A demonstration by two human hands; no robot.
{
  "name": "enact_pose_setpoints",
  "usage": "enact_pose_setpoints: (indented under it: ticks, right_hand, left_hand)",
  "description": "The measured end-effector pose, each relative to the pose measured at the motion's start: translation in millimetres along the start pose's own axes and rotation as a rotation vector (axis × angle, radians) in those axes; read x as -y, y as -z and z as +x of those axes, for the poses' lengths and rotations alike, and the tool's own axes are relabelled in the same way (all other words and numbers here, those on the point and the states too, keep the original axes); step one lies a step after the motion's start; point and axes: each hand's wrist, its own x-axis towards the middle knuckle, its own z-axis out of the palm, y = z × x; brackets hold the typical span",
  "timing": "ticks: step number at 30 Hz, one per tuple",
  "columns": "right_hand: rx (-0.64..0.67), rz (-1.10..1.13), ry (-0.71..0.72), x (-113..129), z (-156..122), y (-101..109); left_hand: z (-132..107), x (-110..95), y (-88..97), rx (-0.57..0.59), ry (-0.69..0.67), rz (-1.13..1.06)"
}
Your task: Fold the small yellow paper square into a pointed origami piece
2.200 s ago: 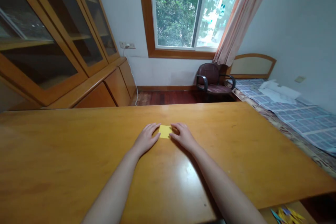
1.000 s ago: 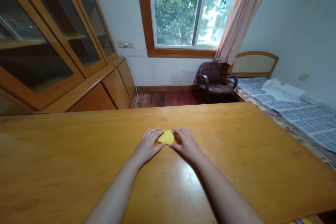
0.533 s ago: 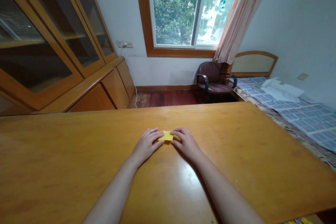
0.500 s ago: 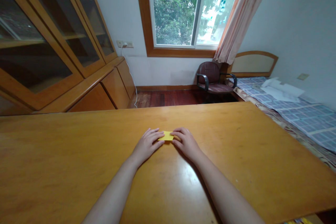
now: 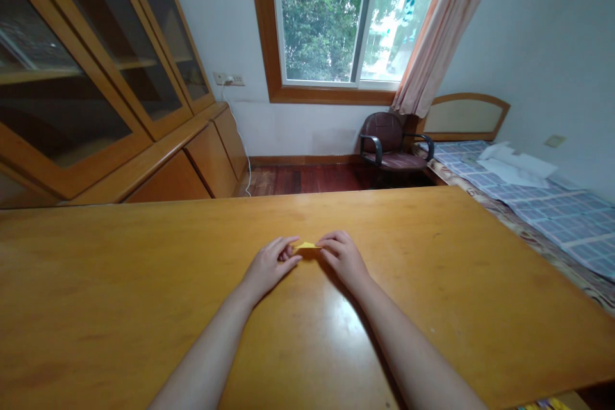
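Clearly, the broad wooden table (image 5: 144, 301) takes up most of what I see from this side of the room, its top glossy and catching a pale patch of daylight. Beyond it to the left leans the tall glass-doored cabinet (image 5: 185, 166), and to the right runs a bed (image 5: 542, 205) with a checked cover. Straight ahead is the window (image 5: 319, 19), green with leaves outside, a pink curtain (image 5: 444, 32) hanging at its right side. Below that sits a dark red armchair (image 5: 387, 141), and some white sheets (image 5: 521, 166) lie loosely on the bed.

Near the middle of the table, the two bare hands face each other. The right hand (image 5: 343, 259) is closed in a pinch on the right end of a yellow paper (image 5: 307, 245). The left hand (image 5: 271, 266) curves around the other end, forefinger and thumb apart; whether its curled fingers grip the paper, I can't tell. Smallest of all, the paper shows as a thin strip between the hands, rising to a low peak, with a shadow underneath.
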Motion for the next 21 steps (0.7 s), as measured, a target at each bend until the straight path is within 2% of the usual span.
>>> enact_pose_setpoints:
  ticks: [3, 5, 14, 21]
  right_hand:
    - [-0.008, 0.010, 0.053, 1.3, -0.5, -0.6]
    - [0.011, 0.059, 0.068, 2.5, -1.3, -1.2]
    - [0.065, 0.222, 0.060, 10.0, -2.1, 1.9]
    - [0.041, 0.423, -0.090, 10.9, 0.8, 3.9]
  left_hand:
    - [-1.1, -4.0, -2.2, 0.038, 0.085, -0.113]
    - [-1.1, -6.6, -2.1, 0.050, 0.095, -0.150]
    - [-0.7, -6.1, 4.1, -0.079, 0.050, -0.228]
    - [-2.7, -3.4, 4.1, -0.073, 0.065, -0.293]
